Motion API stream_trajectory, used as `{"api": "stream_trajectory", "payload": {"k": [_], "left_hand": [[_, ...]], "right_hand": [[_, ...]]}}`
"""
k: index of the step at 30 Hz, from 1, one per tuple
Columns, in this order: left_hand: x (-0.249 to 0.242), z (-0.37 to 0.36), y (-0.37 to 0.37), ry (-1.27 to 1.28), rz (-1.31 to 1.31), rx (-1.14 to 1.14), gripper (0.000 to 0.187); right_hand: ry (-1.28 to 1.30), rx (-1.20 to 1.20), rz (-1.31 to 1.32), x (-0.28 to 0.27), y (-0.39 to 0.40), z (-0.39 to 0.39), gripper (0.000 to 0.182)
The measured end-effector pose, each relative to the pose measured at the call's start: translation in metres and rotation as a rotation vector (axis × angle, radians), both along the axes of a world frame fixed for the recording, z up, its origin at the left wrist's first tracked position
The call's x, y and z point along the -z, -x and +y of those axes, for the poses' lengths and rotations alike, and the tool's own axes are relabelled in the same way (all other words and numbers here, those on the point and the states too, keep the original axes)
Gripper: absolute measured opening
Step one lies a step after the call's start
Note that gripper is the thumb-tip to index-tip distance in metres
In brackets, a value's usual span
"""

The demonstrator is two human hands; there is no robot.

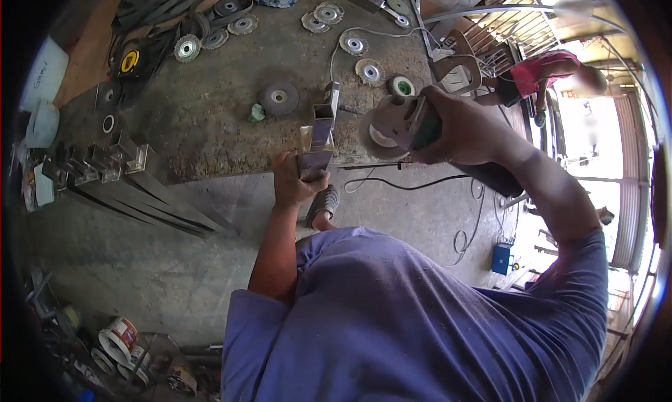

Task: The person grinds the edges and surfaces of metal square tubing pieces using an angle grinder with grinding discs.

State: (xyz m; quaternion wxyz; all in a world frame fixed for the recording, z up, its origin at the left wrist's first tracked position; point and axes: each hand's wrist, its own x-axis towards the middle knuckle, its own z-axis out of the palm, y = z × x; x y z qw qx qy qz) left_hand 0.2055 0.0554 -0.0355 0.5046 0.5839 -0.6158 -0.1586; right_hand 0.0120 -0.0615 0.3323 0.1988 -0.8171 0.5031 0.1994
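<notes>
My left hand (295, 181) is wrapped round the lower end of a metal bracket of square tube (320, 137), held upright at the table's front edge. My right hand (465, 129) is closed round an angle grinder (420, 125), whose body runs back under my forearm. The grinder's disc (374, 135) faces the bracket from the right, with a small gap that I cannot judge exactly. On the table behind the bracket lies a dark grinding disc (278, 98), and a green-rimmed disc (401, 87) lies just behind the grinder.
Several flap discs (353, 45) lie about the worktable (210, 108). At its left end lean long metal tubes (154, 192) with bracketed ends. A black cable (413, 186) hangs below the grinder. Another person (539, 76) bends at the right. A blue box (501, 258) stands on the floor.
</notes>
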Motion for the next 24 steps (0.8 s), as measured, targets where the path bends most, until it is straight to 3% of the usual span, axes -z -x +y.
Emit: {"api": "stream_trajectory", "payload": {"k": [1, 5, 14, 20, 24], "left_hand": [[0.003, 0.000, 0.003, -0.010, 0.042, -0.023, 0.044], [0.056, 0.002, 0.003, 0.035, -0.168, 0.023, 0.059], [0.102, -0.003, -0.012, -0.102, -0.210, 0.168, 0.079], [0.097, -0.006, -0.004, 0.051, -0.096, 0.029, 0.073], [0.046, -0.006, 0.000, 0.130, -0.138, 0.005, 0.069]], "right_hand": [[0.004, 0.031, -0.069, 0.001, 0.007, 0.006, 0.079], [-0.053, 0.149, -0.250, 0.006, 0.009, 0.019, 0.079], [-0.018, 0.181, -0.236, 0.022, -0.011, 0.033, 0.078], [0.023, 0.180, -0.198, 0.021, -0.023, 0.035, 0.081], [0.019, 0.198, -0.151, 0.008, -0.037, 0.037, 0.081]]}}
